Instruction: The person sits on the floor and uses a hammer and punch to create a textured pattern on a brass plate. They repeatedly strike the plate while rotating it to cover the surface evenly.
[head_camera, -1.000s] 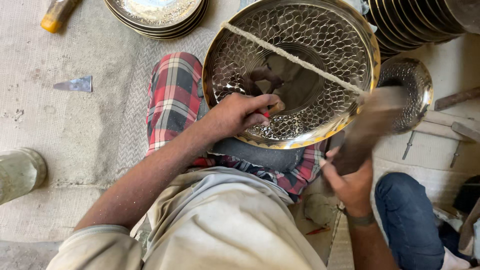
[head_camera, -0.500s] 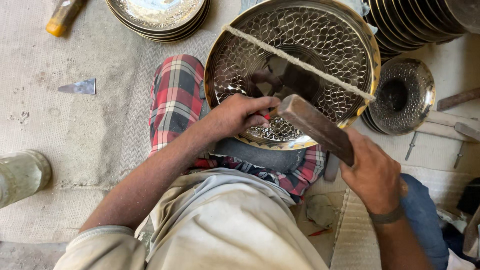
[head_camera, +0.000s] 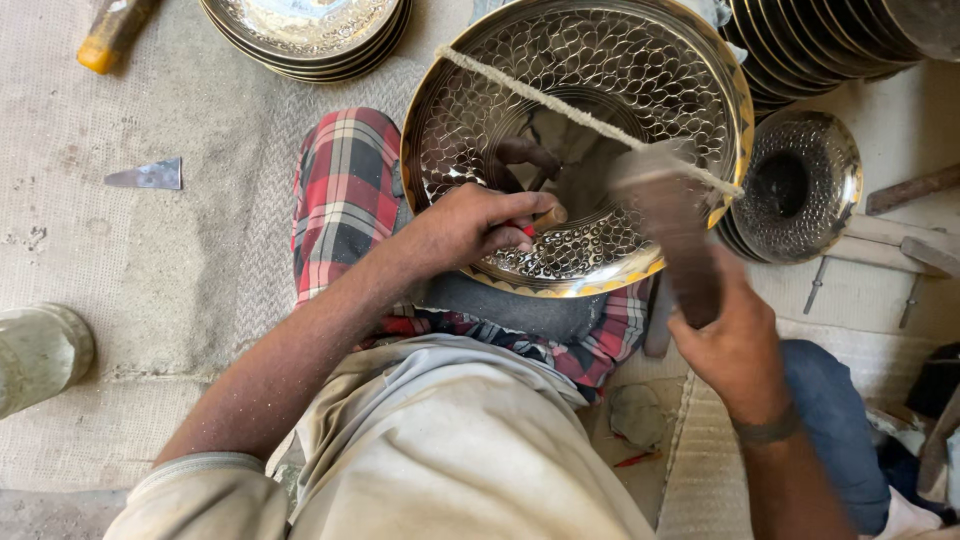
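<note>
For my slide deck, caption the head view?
Left hand steadies a punch in a patterned metal bowl; right hand swings a hammer.

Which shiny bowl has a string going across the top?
The big dimpled bowl on the person's lap, under both hands. A pale string crosses its rim. The smaller dimpled bowl to its right and the stacked plates above have no string.

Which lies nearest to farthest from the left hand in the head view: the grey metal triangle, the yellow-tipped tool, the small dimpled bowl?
1. Small dimpled metal bowl, off to the right.
2. Grey metal triangle, on the mat to the left.
3. Yellow-tipped tool, top-left corner.
</note>
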